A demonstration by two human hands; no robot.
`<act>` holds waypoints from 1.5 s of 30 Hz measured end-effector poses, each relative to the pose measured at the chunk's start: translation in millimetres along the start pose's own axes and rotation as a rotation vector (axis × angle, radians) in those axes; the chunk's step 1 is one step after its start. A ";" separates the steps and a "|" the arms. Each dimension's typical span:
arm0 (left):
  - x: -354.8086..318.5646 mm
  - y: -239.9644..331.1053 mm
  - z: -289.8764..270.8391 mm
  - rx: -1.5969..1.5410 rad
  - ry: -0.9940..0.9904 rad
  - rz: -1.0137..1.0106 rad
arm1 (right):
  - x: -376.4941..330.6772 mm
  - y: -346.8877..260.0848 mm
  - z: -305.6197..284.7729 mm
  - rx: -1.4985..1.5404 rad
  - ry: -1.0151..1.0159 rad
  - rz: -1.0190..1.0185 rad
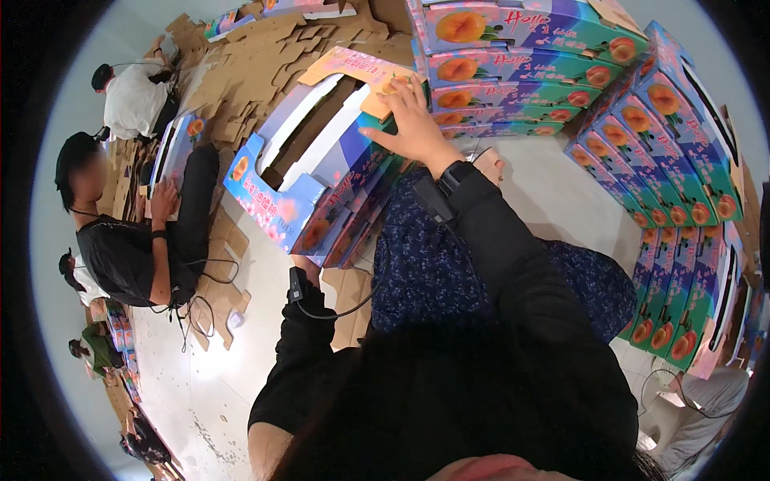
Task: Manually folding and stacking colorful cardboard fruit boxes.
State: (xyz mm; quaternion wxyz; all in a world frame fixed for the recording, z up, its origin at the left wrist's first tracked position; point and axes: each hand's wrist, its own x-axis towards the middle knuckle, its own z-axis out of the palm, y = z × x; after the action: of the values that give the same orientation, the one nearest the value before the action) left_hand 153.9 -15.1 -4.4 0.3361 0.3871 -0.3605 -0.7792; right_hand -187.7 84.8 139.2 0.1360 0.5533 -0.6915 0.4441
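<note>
A printed cardboard fruit box (350, 172), blue, purple and pink with peach pictures, is tilted in front of me. A long gap in its top shows the brown inside. My right hand (411, 124) lies with fingers spread on the orange end panel at the box's far right corner. Beneath the near corner is my left hand (306, 268), its fingers hidden by the box. Another printed edge shows just below this box, seemingly a second box under it. Black straps with small devices circle both wrists.
Stacked fruit boxes stand at the far right (497, 68) and right (666, 136). Flattened brown cardboard (265, 72) covers the floor ahead. At left a seated co-worker in black (120, 256) handles a similar box (175, 152); a person in white (132, 108) sits beyond. Cables trail nearby.
</note>
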 end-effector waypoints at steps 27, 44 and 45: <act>-41.0 101.1 174.0 1.923 0.408 0.616 | -236.9 68.2 -300.9 0.021 -0.304 0.751; -9.0 133.4 186.6 1.941 0.157 0.808 | -233.2 53.9 -282.2 -0.129 -0.549 0.906; 13.4 127.7 151.9 2.109 0.094 0.905 | -231.7 53.9 -279.3 -0.089 -0.519 0.900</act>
State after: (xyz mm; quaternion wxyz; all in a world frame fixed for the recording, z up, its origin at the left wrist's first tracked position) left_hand 50.3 -45.7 162.6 0.1072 0.3396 -0.9270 0.1178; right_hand -238.9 447.4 115.6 -0.2206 0.2869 -0.8901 0.2772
